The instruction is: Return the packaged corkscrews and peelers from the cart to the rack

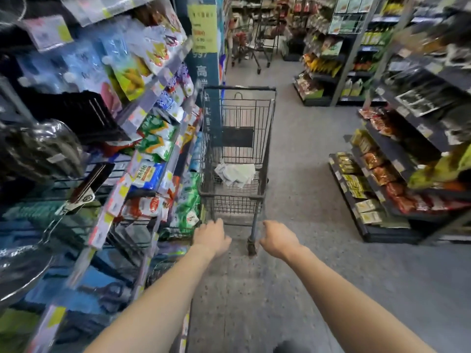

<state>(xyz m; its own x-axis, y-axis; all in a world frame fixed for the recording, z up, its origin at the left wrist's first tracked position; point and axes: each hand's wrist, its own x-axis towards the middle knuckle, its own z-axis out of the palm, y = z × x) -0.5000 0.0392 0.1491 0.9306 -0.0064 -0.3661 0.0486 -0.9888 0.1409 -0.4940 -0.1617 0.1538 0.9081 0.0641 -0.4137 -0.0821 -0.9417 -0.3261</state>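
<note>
Apparently early: left hand (212, 236) and right hand (278, 241) are empty, fingers loosely curled, just short of the cart (230, 195). White packages (235, 174) lie piled in its basket, unpicked; rack (142, 115) stands left.

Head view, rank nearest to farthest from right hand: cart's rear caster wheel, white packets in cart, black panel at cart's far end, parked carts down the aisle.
1. Dark rear caster wheel, just left of the right hand.
2. White flat packets, on the wire cart's floor ahead.
3. Black flat panel, at that cart's far end.
4. Parked metal carts, far down the aisle.
</note>
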